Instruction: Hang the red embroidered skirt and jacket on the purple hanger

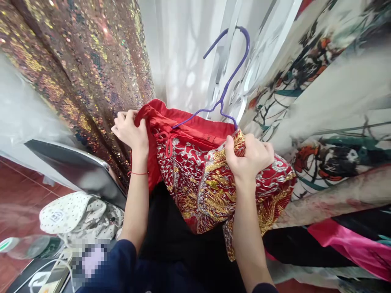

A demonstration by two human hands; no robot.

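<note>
A person's left hand (130, 130) and right hand (249, 156) each clutch an edge of a red embroidered garment (201, 179) draped on a purple hanger (226, 87) among hanging fabrics, where tugging could slip it off or snag the threadwork.

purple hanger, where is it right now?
In the head view the purple hanger is upper centre, its hook up against the white curtain and its lower part tucked into the red embroidered garment, between the left hand and right hand.

Glossy embroidered red cloth garment (195, 179)
</note>
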